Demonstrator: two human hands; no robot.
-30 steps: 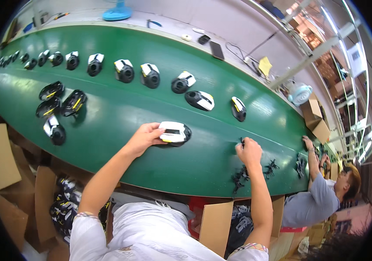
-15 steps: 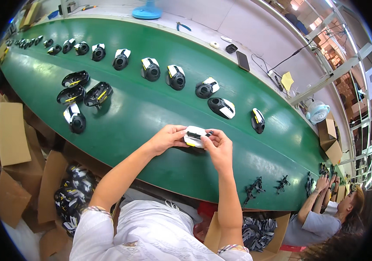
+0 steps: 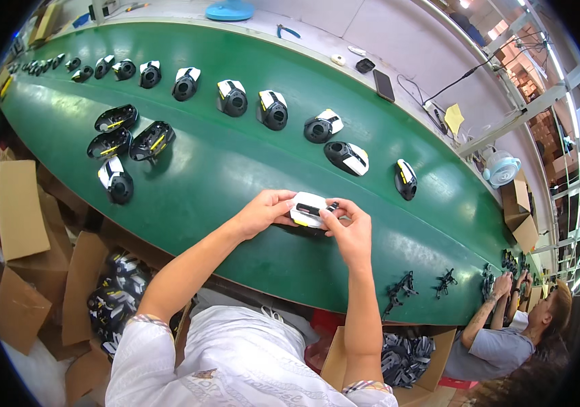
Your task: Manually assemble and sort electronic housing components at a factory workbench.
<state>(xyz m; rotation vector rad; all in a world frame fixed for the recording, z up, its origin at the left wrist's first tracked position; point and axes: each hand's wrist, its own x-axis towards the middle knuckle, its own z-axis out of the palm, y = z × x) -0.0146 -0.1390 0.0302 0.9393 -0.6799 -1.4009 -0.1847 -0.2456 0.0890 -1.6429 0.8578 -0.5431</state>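
A white-and-black plastic housing with a yellow strip [image 3: 309, 209] is held just over the green table, near its front edge. My left hand [image 3: 266, 214] is closed on the housing's left end, fingers at the back and thumb in front. At the other end, my right hand [image 3: 351, 230] pinches a small black part [image 3: 331, 206] against the housing's top. Whether that part is seated in the dark slot cannot be told. A similar housing [image 3: 405, 180] lies beyond my right hand.
Similar housings [image 3: 273, 110] line the green table [image 3: 222, 183]; opened black shells [image 3: 152, 140] lie left. Black brackets [image 3: 400, 293] lie right, near a person in grey [image 3: 500, 353]. Cartons of parts [image 3: 432, 383] stand below the front edge. A phone [image 3: 384, 85] rests on the back ledge.
The housing and both hands have shifted slightly in view. My right hand's fingers have moved a little rightward along the housing, and more of its white top shows.
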